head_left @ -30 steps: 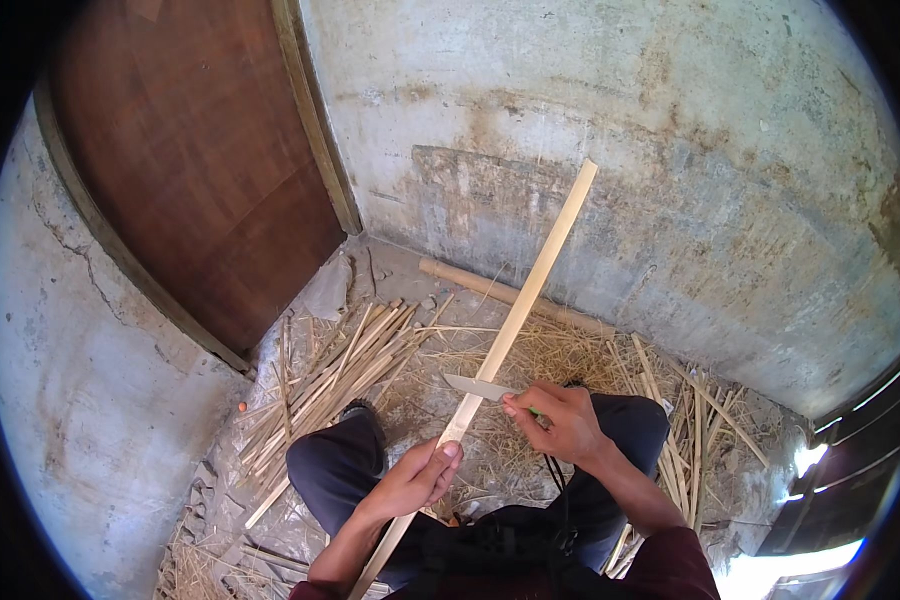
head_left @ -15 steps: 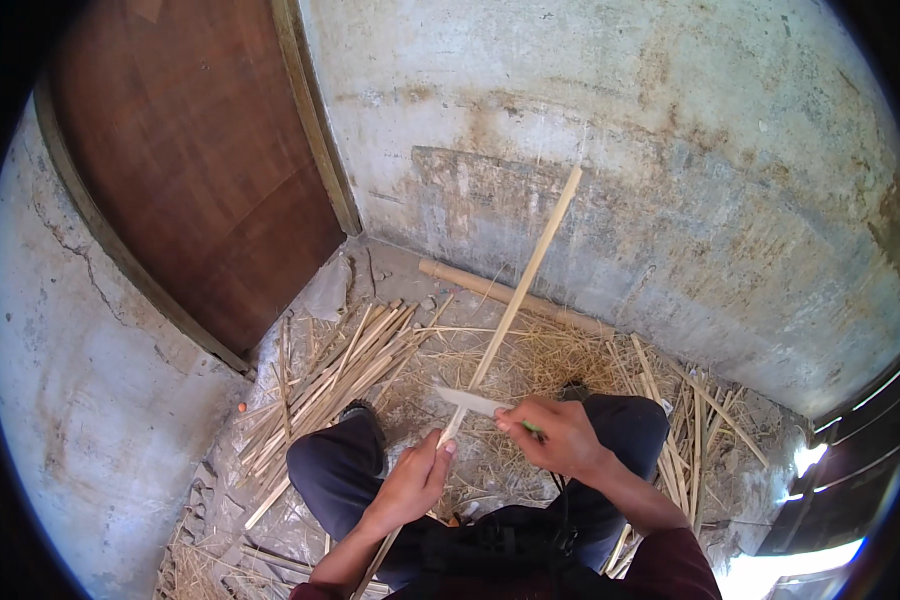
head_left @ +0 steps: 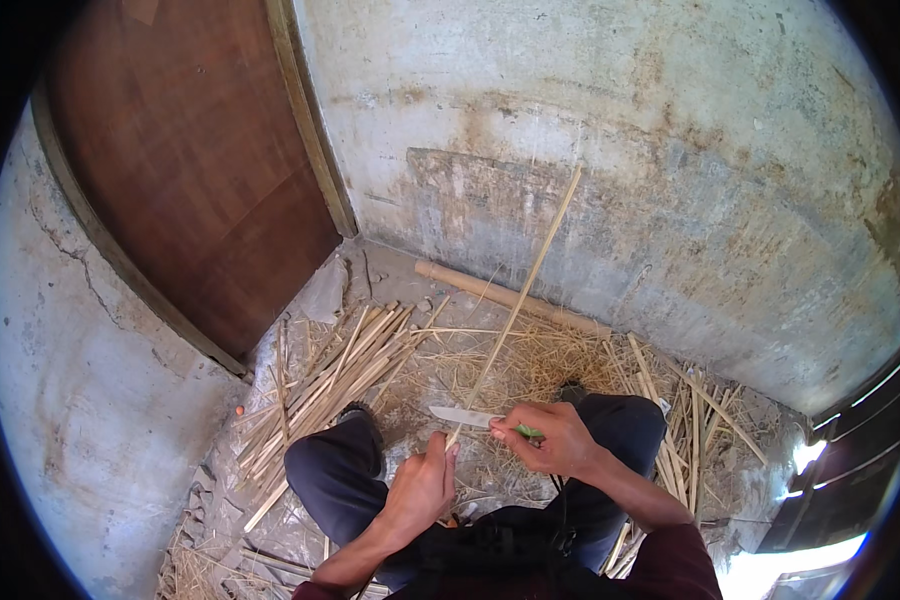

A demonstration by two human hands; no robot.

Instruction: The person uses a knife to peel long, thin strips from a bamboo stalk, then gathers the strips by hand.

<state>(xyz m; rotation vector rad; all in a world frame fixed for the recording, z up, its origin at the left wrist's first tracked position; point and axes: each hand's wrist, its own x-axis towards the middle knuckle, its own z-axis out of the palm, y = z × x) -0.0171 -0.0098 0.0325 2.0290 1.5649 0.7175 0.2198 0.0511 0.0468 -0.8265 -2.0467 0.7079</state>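
Note:
A long, thin bamboo strip (head_left: 532, 275) slants up and away between my knees, its far end in front of the wall. My left hand (head_left: 422, 487) is closed around its near part, thumb and fingers pinching it. In my right hand (head_left: 547, 440) is a knife (head_left: 465, 416) with a green handle, gripped in closed fingers. Its pale blade points left and lies across the strip just beyond my left fingers. Whether the edge bites into the bamboo I cannot tell.
A pile of split strips (head_left: 345, 370) lies by my left knee, more strips (head_left: 698, 425) by my right. Shavings (head_left: 560, 362) litter the floor. A thick bamboo pole (head_left: 510, 297) rests along the stained wall (head_left: 610, 120). A brown door (head_left: 190, 150) stands at the left.
The strip has turned in my left hand, showing a narrower side now. The knife stays across it, its blade lying flatter and slightly lower.

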